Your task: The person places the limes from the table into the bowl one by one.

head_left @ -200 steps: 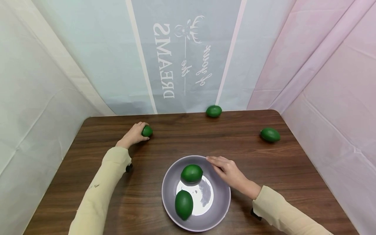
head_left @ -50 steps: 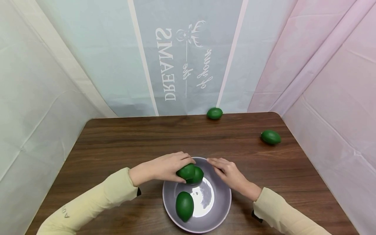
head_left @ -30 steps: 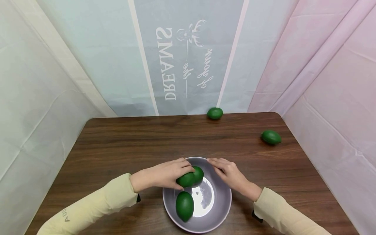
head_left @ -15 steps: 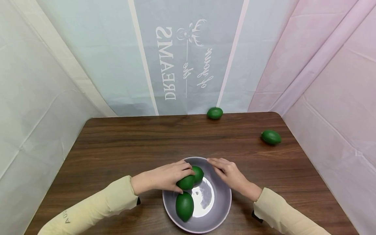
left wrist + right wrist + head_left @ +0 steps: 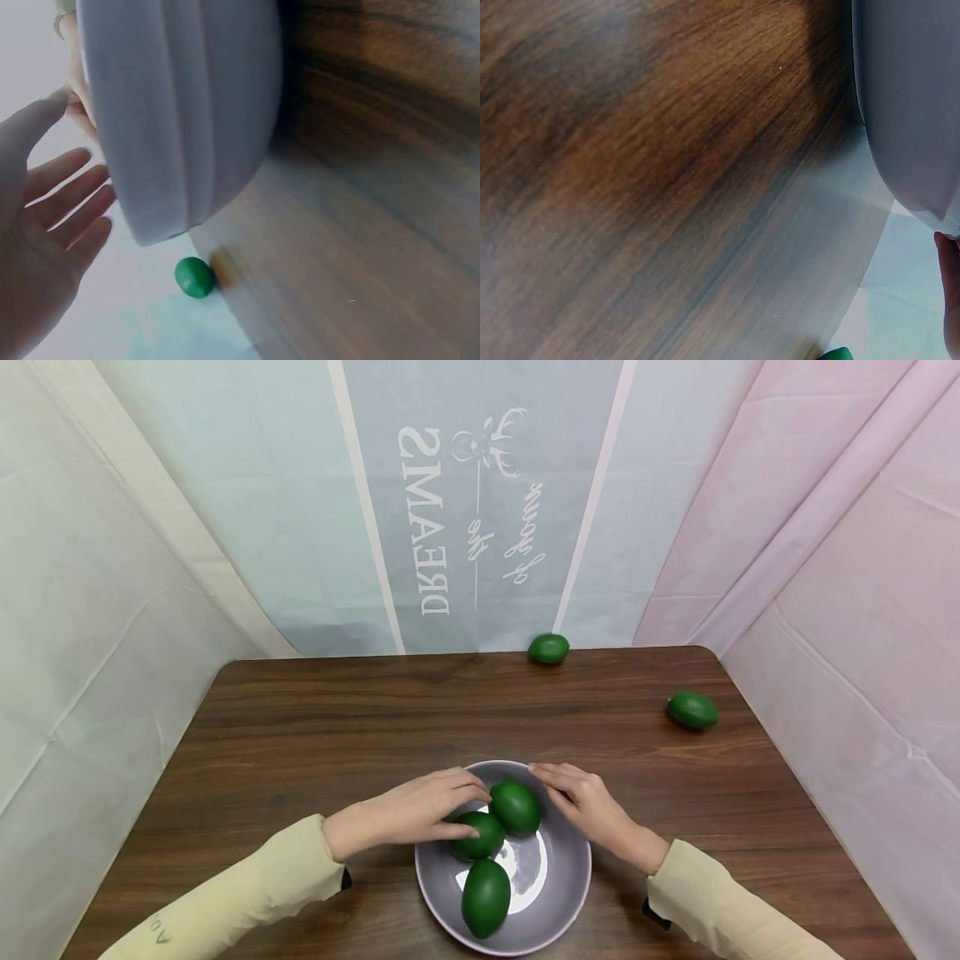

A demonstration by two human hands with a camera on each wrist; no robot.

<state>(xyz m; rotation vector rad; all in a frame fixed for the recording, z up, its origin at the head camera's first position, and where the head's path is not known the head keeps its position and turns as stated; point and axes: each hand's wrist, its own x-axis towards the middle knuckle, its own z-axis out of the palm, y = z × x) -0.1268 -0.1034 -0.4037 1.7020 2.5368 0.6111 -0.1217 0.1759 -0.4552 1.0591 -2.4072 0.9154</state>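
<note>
The left hand (image 5: 420, 807) is over the left part of the grey bowl (image 5: 558, 881), its fingers loose and stretched out, above the middle fruit (image 5: 491, 839); whether the thumb touches this green fruit, I cannot tell. The upper fruit (image 5: 517, 807) and the lower fruit (image 5: 486, 899) lie also in the bowl, and on the right its inner wall leaves some room. The right hand (image 5: 591, 806) rests with straight fingers on the rim, at the far right side. A wide stretch of wooden table (image 5: 337, 718) runs from the bowl to the back edge, where the back fruit (image 5: 549, 648) sits. The right fruit (image 5: 692, 710) lies near the right edge, well apart from the bowl.
</note>
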